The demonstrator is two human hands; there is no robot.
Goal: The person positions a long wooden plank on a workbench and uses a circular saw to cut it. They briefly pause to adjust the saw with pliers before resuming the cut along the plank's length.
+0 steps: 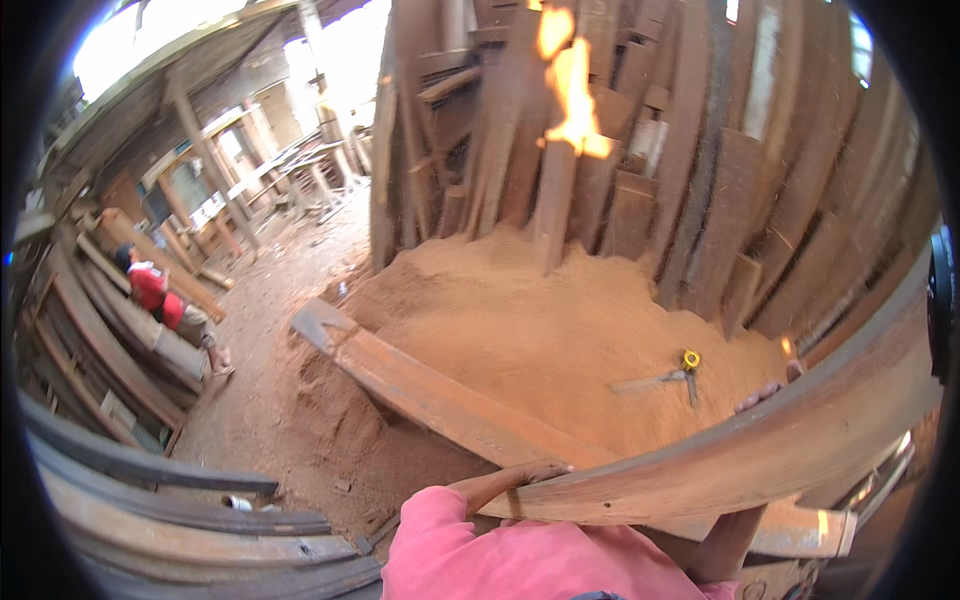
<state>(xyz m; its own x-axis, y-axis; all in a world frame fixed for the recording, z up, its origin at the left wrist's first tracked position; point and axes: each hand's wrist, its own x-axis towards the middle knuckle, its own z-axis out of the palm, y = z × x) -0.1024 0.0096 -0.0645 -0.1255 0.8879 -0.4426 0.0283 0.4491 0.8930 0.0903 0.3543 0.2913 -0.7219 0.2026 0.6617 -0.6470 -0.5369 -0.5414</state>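
Note:
A long, wide wooden plank [720, 450] slants up to the right in front of my chest, its grain facing me. Its lower left end is in my left hand [540, 472], whose fingers are closed at the upper edge. Farther right, the fingers of my right hand [760, 397] curl over the plank's far edge. That hand's palm is hidden, and its forearm passes behind the board. Under the plank, a thick wooden beam [440, 390] lies crosswise. Beyond it, a yellow tape measure [691, 360] and a metal tool with thin straight arms [650, 383] rest on sawdust.
A large sawdust heap [480, 300] spreads beyond the beam. Tall boards [690, 150] lean behind it, with a bright orange patch [573, 90] on them. Stacked timbers [190, 545] lie at lower left. A person in red [155, 290] stands by more boards at far left.

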